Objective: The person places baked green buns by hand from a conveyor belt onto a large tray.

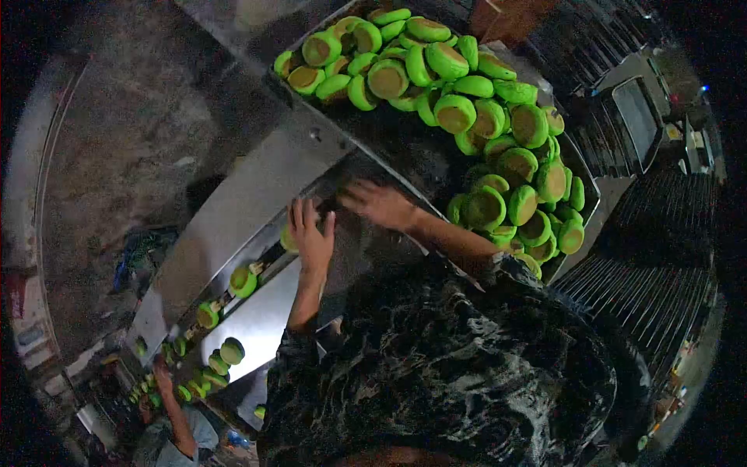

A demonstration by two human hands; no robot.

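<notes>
My left hand reaches over the upper end of a narrow conveyor channel, fingers stretched out and a little apart. Just left of its fingers, a round green bun shows in part, overlapped by the hand. My right hand is to the right, beside the edge of a large dark tray, its fingers extended with nothing seen in them. Many bright green buns with brown flat faces lie heaped along the tray's far and right sides. Further down the channel sit more single green buns.
A shiny metal plate flanks the channel, with several green buns on its lower end. At lower left, a co-worker's hand is among more buns. Racks of dark slatted trays stand at right.
</notes>
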